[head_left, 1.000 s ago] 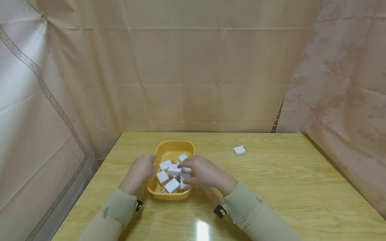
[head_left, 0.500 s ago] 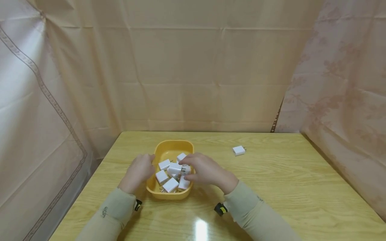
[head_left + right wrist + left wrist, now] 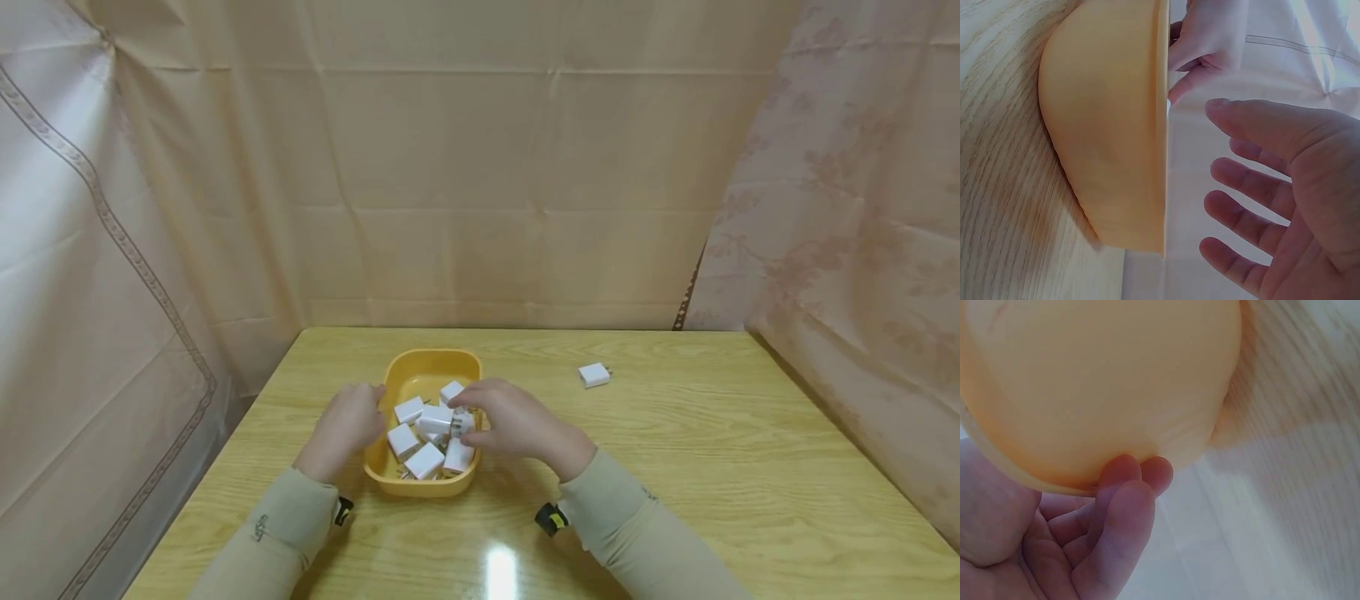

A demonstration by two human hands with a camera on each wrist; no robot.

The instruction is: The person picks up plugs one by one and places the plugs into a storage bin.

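Note:
A yellow plastic bin (image 3: 422, 490) stands on the table, holding several white plug-in chargers (image 3: 424, 461) piled loosely, metal prongs showing on some. My left hand (image 3: 347, 429) grips the bin's left rim; in the left wrist view its thumb and fingertips (image 3: 1130, 506) close over the edge. My right hand (image 3: 517, 422) hovers above the bin's right rim, its thumb and fingers spread beside a charger (image 3: 435, 421) on top of the pile. In the right wrist view nothing lies between those fingers (image 3: 1250, 187), and the bin hides the chargers.
One more white charger (image 3: 595, 375) lies on the wooden table (image 3: 720, 450), right of the bin, prongs pointing right. A beige curtain (image 3: 480, 192) hangs behind the table, with patterned cloths (image 3: 862, 250) at the sides.
The right hand's thumb and fingers have drawn slightly back to the right from the chargers it reached among. The topmost chargers have settled a little. The left hand stays at the rim.

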